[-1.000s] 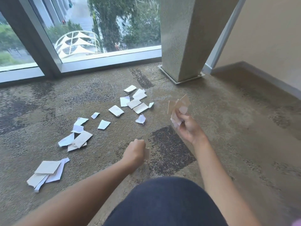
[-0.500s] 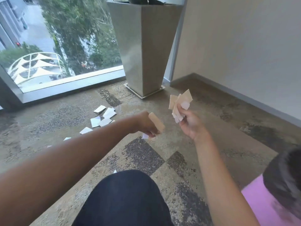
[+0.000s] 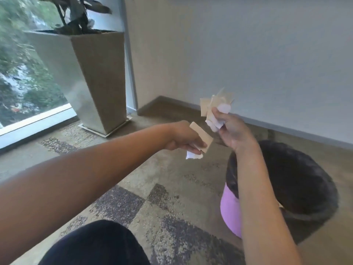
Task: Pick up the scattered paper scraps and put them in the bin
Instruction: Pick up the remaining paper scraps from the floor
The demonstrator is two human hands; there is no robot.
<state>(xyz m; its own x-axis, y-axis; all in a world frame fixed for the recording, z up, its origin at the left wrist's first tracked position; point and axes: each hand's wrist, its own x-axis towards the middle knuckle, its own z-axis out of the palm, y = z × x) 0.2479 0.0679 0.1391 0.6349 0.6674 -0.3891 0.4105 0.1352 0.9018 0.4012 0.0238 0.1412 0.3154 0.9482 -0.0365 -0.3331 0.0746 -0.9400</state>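
Scraps in both fists! Right hand [image 3: 232, 131] pinches a fanned bunch of paper scraps [image 3: 216, 107] upright, raised above the far rim of the bin [image 3: 231, 213], probably ready to drop. Left hand [image 3: 183, 139] clamps a tan scrap [image 3: 202, 136] and a white one, just short of the bin's near side.

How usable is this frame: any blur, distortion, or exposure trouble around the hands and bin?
Head view: motion blur smears the window and plant; both hands, left and right, and their scraps look soft. Wide-angle bending tilts the planter. Soft daylight, no glare; the bin interior is dark.
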